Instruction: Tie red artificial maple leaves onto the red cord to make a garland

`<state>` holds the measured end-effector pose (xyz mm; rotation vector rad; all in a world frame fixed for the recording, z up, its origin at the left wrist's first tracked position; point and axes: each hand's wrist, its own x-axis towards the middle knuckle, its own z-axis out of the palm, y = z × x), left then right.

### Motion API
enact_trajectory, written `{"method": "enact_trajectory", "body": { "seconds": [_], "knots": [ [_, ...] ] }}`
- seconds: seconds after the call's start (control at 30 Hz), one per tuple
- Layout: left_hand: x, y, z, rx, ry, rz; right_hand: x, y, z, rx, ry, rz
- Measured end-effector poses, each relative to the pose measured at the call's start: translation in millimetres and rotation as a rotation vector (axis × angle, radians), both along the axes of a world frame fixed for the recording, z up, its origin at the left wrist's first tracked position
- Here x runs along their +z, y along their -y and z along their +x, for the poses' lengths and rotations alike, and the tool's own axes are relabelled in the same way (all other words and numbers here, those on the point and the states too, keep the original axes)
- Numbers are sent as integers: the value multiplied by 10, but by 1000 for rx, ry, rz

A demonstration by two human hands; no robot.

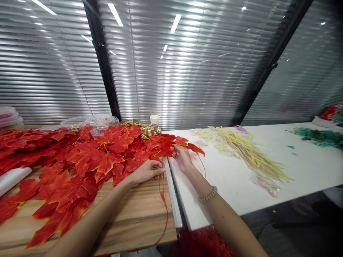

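Fingers of the left hand (147, 172) seem to pinch a red cord (167, 212); those of the right hand (183, 159) look closed on red leaves (164, 142) where 2 tables (131, 219) meet. Work looks unfinished: the cord trails loose, a leaf heap (92, 159) lying leftward.

Silvery venetian blinds (166, 82) hang behind glass panes (302, 64) divided by slanting dark posts (101, 60), and white strip-light reflections (175, 23) shine in the glass. Below, a wood-grain worktop (131, 217) adjoins a white worktop (230, 182), a narrow dark gap (176, 189) between them.
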<state>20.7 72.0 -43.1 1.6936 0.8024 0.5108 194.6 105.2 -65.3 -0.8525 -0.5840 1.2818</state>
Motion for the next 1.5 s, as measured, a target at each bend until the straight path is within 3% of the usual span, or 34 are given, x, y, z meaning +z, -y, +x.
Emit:
{"method": "enact_trajectory", "body": {
  "seconds": [1.5],
  "knots": [
    [-33,-29,-1,-23,-61,70,70,111,-94,98,174,33]
  ]
}}
